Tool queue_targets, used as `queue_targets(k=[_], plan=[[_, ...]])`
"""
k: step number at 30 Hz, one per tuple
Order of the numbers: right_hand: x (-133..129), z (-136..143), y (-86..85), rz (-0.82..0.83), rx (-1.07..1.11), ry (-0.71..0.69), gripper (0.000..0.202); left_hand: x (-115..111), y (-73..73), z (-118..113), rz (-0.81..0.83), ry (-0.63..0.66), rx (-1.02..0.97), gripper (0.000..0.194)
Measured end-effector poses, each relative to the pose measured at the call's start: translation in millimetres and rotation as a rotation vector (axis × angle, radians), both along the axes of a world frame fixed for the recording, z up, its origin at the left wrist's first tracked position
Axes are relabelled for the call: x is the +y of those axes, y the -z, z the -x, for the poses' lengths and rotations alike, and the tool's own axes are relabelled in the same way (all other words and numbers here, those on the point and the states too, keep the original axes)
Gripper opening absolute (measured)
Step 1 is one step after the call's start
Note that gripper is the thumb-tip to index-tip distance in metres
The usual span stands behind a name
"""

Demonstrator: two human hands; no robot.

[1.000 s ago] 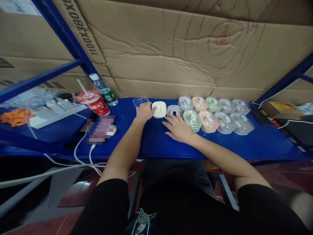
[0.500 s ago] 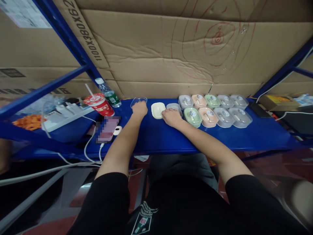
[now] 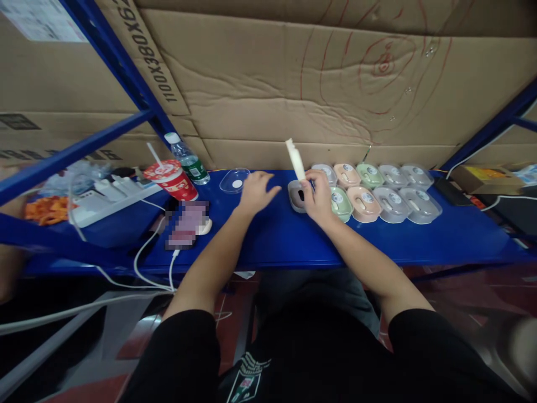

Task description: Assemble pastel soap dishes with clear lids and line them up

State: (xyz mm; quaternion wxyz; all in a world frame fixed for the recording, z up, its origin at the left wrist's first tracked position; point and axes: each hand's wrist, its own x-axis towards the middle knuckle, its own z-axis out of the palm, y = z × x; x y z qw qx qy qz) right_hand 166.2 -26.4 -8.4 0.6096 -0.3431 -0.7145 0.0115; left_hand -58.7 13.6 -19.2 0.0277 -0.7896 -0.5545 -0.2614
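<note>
My right hand [image 3: 319, 197] grips a cream plastic lid [image 3: 296, 159] by its lower end, holding it up nearly edge-on. Just below, a grey open container [image 3: 296, 205] sits on the blue table, partly covered by that hand; something dark shows inside it. My left hand [image 3: 257, 193] hovers with fingers spread and nothing in it. Close to its left lies a clear transparent lid [image 3: 230, 182] with a round white sticker. Right of my right hand stand two rows of lidded containers, among them a green one [image 3: 342, 206] and a peach one [image 3: 366, 205].
At the left are a red paper cup [image 3: 178, 183] with a straw, a water bottle [image 3: 191, 161], a phone [image 3: 187, 226] and a white power strip [image 3: 111, 201] with cables. Cardboard [image 3: 235, 84] walls the back. A small box [image 3: 482, 174] stands far right.
The cream lid has been lifted off the table and tipped up in my right hand. My left hand has left the clear lid, moved right and opened.
</note>
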Motion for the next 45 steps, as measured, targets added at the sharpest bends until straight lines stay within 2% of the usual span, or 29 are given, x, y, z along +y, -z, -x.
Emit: queue_targets(k=[3, 5, 7, 9, 13, 16, 18, 21, 23, 26, 28, 30, 31, 35, 37, 38, 40, 43, 45], plan=[[2.8, -5.4, -1.6, -0.011, 0.103, 0.046, 0.024, -13.2, 4.4, -39.3, 0.022, 0.405, 0.094, 0.060], [3.9, -6.8, 0.0, 0.056, 0.125, 0.040, 0.026, -18.2, 7.3, -55.1, 0.057, 0.496, 0.167, 0.048], [3.5, -6.7, 1.7, 0.139, 0.135, 0.036, 0.028, -17.3, 8.6, -56.9, 0.093, 0.473, 0.200, 0.030], [1.6, -5.9, 2.4, 0.245, 0.125, 0.044, 0.028, -11.3, 7.9, -46.1, 0.136, 0.415, 0.178, 0.020], [-1.2, -1.3, 4.1, 0.475, 0.093, 0.026, 0.029, 4.3, 3.3, -8.6, 0.198, 0.297, 0.010, 0.016], [2.2, 6.8, 10.3, 0.602, 0.129, -0.060, 0.028, 11.5, 1.1, 13.7, 0.179, 0.197, -0.101, 0.010], [6.1, 13.8, 14.9, 0.719, 0.236, -0.136, 0.023, 14.2, 1.1, 22.3, 0.189, 0.171, -0.124, 0.005], [10.4, 21.6, 17.7, 0.967, 0.479, -0.240, 0.017, 16.6, 2.9, 28.0, 0.263, 0.176, -0.107, 0.025], [11.3, 22.6, 16.6, 1.146, 0.558, -0.271, 0.021, 17.9, 4.5, 29.4, 0.297, 0.173, -0.091, 0.039], [9.9, 20.3, 13.2, 1.360, 0.504, -0.284, 0.039, 20.1, 6.3, 31.6, 0.298, 0.164, -0.070, 0.047], [7.2, 18.9, 11.1, 1.434, 0.414, -0.330, 0.051, 21.5, 6.8, 33.5, 0.278, 0.173, -0.066, 0.048], [3.2, 18.1, 9.2, 1.407, 0.278, -0.376, 0.054, 23.1, 6.9, 34.9, 0.214, 0.179, -0.121, 0.047], [0.8, 17.6, 8.5, 1.330, 0.181, -0.370, 0.053, 24.1, 6.8, 34.9, 0.165, 0.165, -0.183, 0.046], [-6.0, 13.2, 7.7, 0.745, -0.287, -0.129, 0.030, 29.8, 6.9, 27.4, 0.028, -0.014, -0.569, 0.031], [-5.6, 10.1, 9.2, 0.563, -0.459, -0.040, 0.018, 32.9, 8.0, 19.1, 0.057, -0.081, -0.766, 0.022], [-4.4, 8.7, 10.3, 0.529, -0.525, -0.011, 0.019, 33.9, 8.9, 14.5, 0.086, -0.096, -0.845, 0.025], [-0.9, 6.7, 12.8, 0.522, -0.636, 0.040, 0.027, 34.4, 10.8, 5.9, 0.161, -0.112, -0.940, 0.044], [4.4, 5.1, 15.7, 0.550, -0.740, 0.115, 0.037, 32.4, 12.7, -2.4, 0.270, -0.157, -0.981, 0.072], [6.8, 4.5, 16.8, 0.558, -0.764, 0.139, 0.039, 31.3, 12.3, -4.1, 0.306, -0.174, -1.000, 0.077]])
